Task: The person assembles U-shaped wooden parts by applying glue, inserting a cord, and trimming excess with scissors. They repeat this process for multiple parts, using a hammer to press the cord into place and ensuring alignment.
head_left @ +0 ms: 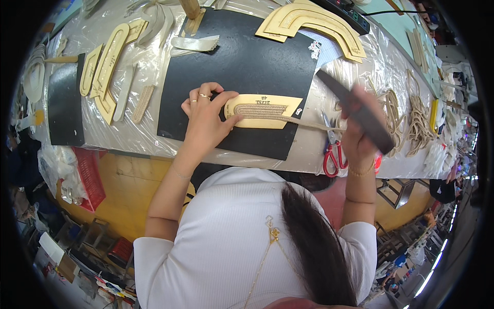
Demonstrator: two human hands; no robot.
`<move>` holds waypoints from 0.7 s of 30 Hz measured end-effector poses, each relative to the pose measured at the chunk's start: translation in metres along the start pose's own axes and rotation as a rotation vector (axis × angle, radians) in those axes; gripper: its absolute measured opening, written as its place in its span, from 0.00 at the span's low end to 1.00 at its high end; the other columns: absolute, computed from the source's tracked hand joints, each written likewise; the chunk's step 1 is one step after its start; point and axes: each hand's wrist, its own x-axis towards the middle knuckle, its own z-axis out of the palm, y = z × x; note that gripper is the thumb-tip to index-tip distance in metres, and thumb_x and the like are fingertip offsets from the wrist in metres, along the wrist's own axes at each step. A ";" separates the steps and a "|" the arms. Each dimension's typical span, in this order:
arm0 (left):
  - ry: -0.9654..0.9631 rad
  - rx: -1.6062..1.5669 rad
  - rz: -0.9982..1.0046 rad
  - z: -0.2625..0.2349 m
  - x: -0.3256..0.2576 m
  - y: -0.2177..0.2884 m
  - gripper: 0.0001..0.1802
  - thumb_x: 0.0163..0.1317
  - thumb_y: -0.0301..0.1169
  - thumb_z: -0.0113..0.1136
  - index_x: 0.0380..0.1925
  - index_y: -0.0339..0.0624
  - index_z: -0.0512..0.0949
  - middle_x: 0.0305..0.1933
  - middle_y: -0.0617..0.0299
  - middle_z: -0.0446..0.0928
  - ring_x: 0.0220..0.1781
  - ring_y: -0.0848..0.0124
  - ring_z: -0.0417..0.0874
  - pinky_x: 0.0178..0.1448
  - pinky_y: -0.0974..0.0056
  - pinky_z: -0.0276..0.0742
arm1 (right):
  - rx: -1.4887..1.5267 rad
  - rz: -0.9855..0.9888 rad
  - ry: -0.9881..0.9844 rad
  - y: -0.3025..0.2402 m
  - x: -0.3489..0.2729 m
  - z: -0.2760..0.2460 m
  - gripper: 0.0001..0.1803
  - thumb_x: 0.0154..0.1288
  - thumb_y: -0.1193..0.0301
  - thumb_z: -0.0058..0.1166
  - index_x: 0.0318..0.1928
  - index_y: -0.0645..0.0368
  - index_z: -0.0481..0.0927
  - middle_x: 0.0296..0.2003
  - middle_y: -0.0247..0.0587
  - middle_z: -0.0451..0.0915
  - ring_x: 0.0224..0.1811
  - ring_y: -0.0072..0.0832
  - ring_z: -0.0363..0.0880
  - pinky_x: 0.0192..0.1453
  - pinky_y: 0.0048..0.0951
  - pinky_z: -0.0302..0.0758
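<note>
My left hand [208,110], with rings on it, grips the left end of a pale yellow card template [247,99]. Its thumb presses on a beige braided cord [262,109] laid in a long loop on the card. From the card, the cord's loose tail [311,124] runs off to the right. Raised at the right, my right hand [360,121] is closed around a long, dark, flat bar-shaped tool [355,105], slightly blurred. Red-handled scissors [333,149] lie beside that hand. Under the card is a black mat [231,62].
More yellow card templates [309,23] lie at the far right of the mat, with others [110,59] at the left. A white folded strip [194,45] rests on the mat. Bundles of beige cord [419,121] sit at the right. A red crate [90,177] stands below the table's left edge.
</note>
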 end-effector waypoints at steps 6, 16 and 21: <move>-0.040 -0.025 -0.017 -0.004 0.007 0.002 0.26 0.50 0.37 0.78 0.51 0.52 0.84 0.53 0.64 0.72 0.59 0.62 0.68 0.66 0.54 0.55 | -0.355 0.187 -0.734 -0.008 -0.031 0.028 0.32 0.58 0.83 0.56 0.65 0.52 0.77 0.25 0.39 0.73 0.23 0.33 0.74 0.26 0.35 0.71; -0.014 -0.136 0.045 -0.004 0.006 -0.015 0.18 0.58 0.35 0.72 0.50 0.47 0.85 0.44 0.64 0.76 0.52 0.65 0.74 0.62 0.59 0.58 | -0.324 0.109 -0.534 -0.008 -0.030 0.051 0.38 0.53 0.79 0.62 0.67 0.44 0.76 0.22 0.36 0.71 0.20 0.32 0.75 0.23 0.34 0.71; 0.012 -0.159 0.075 -0.004 0.006 -0.017 0.16 0.60 0.33 0.69 0.49 0.47 0.85 0.43 0.63 0.76 0.52 0.65 0.74 0.61 0.59 0.59 | -0.147 0.007 -0.304 -0.021 -0.023 0.046 0.29 0.63 0.69 0.64 0.66 0.46 0.76 0.28 0.35 0.78 0.24 0.31 0.80 0.26 0.35 0.74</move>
